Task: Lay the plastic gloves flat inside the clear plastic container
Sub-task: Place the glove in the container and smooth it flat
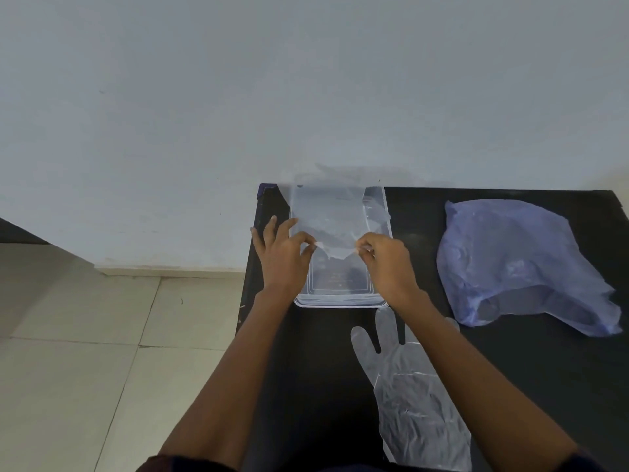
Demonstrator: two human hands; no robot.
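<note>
1. Your left hand (284,253) and right hand (388,258) each pinch a near corner of a glove (328,226), stretched above the container (340,303).
2. Let go unevenly and it may crumple or drape over the rim.
3. A second glove (408,396) waits on the table (323,369), partly under your right arm.
4. The held glove's far end is blurred.

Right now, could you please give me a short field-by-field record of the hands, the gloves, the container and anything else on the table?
left hand: pinching the near edge of a clear glove
right hand: pinching the same edge
held glove: stretched between both hands over the container
clear container: open, on the black table
second glove: lying flat on the table, nearer the person, partly under the right forearm
blue plastic bag: crumpled, right of the container
</note>
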